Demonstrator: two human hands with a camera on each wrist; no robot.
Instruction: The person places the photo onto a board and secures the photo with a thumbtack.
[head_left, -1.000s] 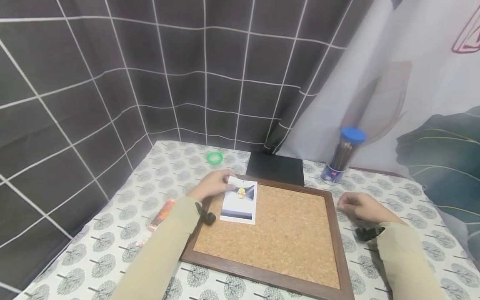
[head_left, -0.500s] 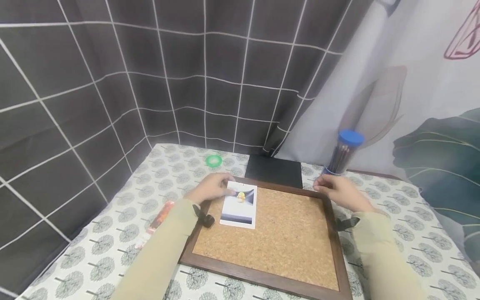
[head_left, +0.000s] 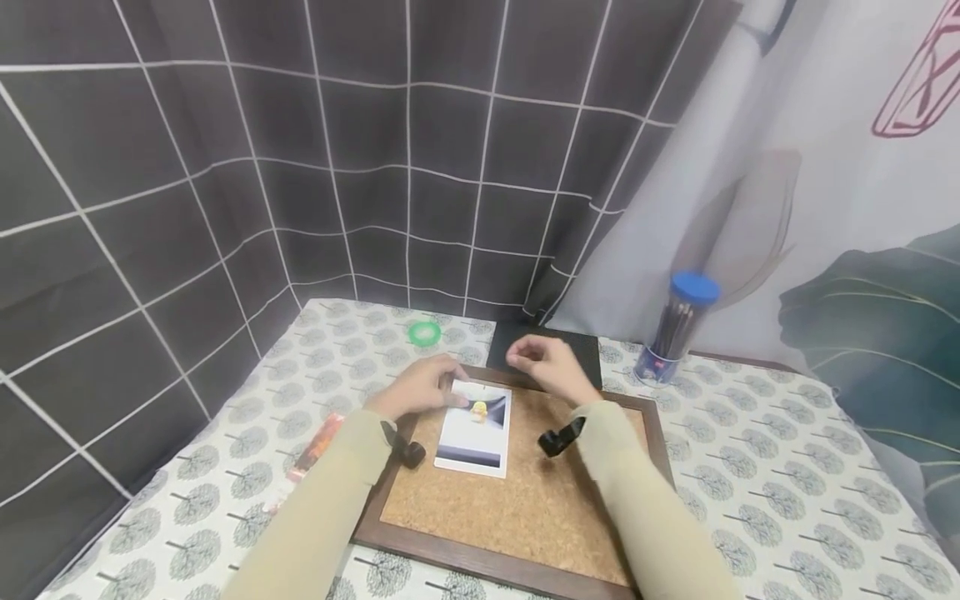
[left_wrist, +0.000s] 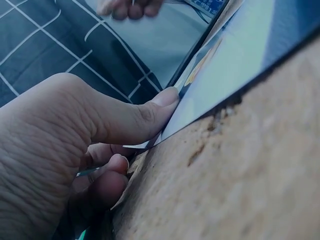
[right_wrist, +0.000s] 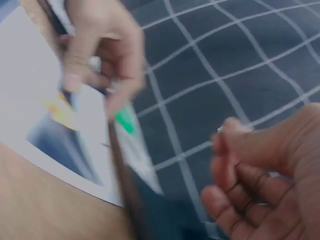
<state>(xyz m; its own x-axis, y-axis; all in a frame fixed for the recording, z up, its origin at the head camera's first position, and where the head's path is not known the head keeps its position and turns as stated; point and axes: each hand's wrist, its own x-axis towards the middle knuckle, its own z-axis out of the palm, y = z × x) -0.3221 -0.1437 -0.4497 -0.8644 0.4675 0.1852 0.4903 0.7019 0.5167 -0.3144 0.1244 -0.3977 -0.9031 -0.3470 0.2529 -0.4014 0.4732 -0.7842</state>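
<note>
A white-bordered photo point(head_left: 471, 446) with a small yellow figure lies on the upper left of a cork board point(head_left: 510, 517) in a dark wooden frame. A thin mark shows near the photo's top edge. My left hand point(head_left: 423, 387) holds the photo's upper left corner. In the left wrist view its thumb point(left_wrist: 150, 112) presses on the print, and the other fingers curl below the corner. My right hand point(head_left: 551, 367) is over the board's far edge, thumb and forefinger pinched together. A tiny shiny pin-like tip point(right_wrist: 220, 129) shows at those fingertips; most of it is hidden.
A green ring point(head_left: 424, 334) lies behind the board at the left. Behind the frame is a flat black panel point(head_left: 585, 354). A blue-lidded clear jar point(head_left: 671, 329) of dark sticks stands at the back right. A red packet point(head_left: 318, 446) lies beside my left forearm.
My right hand has swung left from beyond the board's right side to above its far edge, near the photo. The left hand stays at the photo's corner. The head view has tilted up slightly.
</note>
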